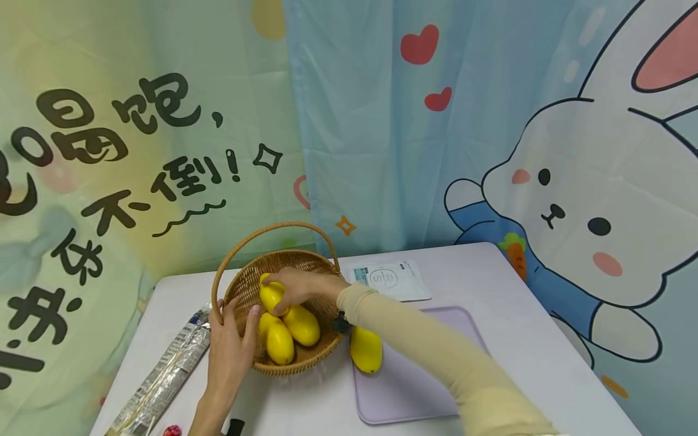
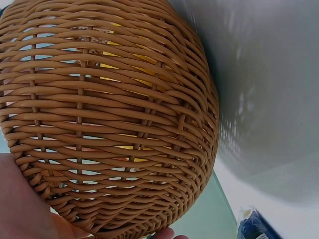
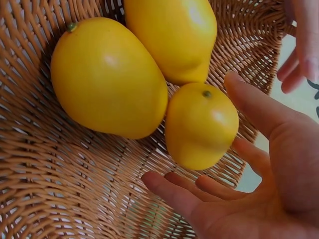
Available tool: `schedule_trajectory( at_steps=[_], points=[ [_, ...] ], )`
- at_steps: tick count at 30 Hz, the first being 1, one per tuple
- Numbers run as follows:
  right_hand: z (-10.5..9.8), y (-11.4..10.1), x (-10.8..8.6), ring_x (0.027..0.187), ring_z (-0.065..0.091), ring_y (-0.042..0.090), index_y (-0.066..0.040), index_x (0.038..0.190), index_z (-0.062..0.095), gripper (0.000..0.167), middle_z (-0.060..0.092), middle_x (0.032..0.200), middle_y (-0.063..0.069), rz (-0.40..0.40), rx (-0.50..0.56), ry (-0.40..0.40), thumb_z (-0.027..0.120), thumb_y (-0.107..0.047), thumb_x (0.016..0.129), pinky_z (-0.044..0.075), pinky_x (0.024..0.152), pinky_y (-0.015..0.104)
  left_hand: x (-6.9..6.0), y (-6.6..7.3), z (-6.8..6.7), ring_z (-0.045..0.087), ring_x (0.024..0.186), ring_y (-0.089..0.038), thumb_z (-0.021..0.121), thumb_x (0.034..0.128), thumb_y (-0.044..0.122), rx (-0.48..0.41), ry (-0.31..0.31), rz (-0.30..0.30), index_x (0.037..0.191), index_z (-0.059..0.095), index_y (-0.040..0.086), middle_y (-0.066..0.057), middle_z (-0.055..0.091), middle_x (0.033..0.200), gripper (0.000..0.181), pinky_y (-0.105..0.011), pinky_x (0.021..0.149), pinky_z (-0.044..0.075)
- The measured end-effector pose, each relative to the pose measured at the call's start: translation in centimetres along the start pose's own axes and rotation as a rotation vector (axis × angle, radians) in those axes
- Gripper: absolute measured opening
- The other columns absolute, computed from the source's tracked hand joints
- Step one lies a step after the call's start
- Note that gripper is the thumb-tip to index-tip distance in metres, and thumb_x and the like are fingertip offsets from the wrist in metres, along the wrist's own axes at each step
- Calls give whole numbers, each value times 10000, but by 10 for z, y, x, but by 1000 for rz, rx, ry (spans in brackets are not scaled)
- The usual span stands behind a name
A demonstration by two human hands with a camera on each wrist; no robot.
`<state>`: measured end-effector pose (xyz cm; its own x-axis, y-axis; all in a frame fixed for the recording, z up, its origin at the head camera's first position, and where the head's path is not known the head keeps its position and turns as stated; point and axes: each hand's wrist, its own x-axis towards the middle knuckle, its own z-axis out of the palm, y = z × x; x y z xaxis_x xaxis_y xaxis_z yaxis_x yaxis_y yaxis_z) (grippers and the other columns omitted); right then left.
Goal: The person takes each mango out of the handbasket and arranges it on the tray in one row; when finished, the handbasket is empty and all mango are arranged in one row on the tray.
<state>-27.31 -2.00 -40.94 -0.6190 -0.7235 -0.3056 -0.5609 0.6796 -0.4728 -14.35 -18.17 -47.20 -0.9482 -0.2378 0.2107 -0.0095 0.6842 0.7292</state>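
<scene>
A brown wicker basket [image 1: 319, 361] with a tall handle leans toward me on the table. My left hand [image 1: 229, 348] grips its left rim; in the left wrist view the woven outside [image 2: 109, 99] fills most of the picture. Yellow lemons lie inside, among them one lemon [image 1: 280, 342] at the front and another lemon [image 1: 302, 325] beside it. My right hand [image 1: 300, 286] reaches in from the right, around a smaller lemon [image 3: 202, 127]. In the right wrist view its thumb and fingers are spread beside that fruit, loosely extended. Another lemon [image 1: 366, 350] lies outside the basket.
A pale purple tray [image 1: 403, 393] lies right of the basket, under the outside lemon and my right sleeve. Behind it is a white packet [image 1: 389, 278]. A long silver package [image 1: 169, 369] lies at left, and a small red item [image 1: 172, 430] sits at the front edge.
</scene>
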Motion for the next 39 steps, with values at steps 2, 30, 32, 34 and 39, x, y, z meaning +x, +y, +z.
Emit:
schedule_trajectory(
  at_steps=[2,30,32,34,39],
  points=[
    [4,0,1,1475,399,250,-176,1563,400,762,418,1599,81,1,2,-1,761,-349,915,371,1194,386,-1,0,0,368,1397,-550,446,1048,540,2,-2,-1,1520,402,23,-315,194,1610,701,-699,1030,412],
    [5,-1,-3,1482,382,259,-193,1553,407,697,451,1573,78,21,-57,82,734,-304,949,382,1187,391,-1,2,-1,369,1397,-551,453,1046,538,-7,-6,-1,1518,405,20,-319,197,1607,702,-695,1039,408],
    [2,0,-6,1481,385,253,-186,1554,407,697,455,1573,67,2,-70,89,734,-304,949,369,1197,387,-1,2,-2,372,1393,-553,452,1045,543,-7,-3,-3,1518,406,22,-316,198,1607,706,-697,1037,408],
    [-1,1,-10,1490,373,254,-182,1556,403,697,449,1579,60,-10,-70,94,729,-306,952,351,1209,397,-1,3,-2,368,1396,-553,447,1044,550,-7,-1,-5,1519,404,21,-314,196,1608,712,-698,1042,403],
    [-9,5,-24,1521,318,253,-186,1562,395,693,417,1604,34,-28,-47,101,718,-310,961,318,1229,419,-1,3,-2,365,1397,-551,443,1044,554,-6,-10,-16,1523,398,21,-312,190,1611,717,-701,1045,399]
  ],
)
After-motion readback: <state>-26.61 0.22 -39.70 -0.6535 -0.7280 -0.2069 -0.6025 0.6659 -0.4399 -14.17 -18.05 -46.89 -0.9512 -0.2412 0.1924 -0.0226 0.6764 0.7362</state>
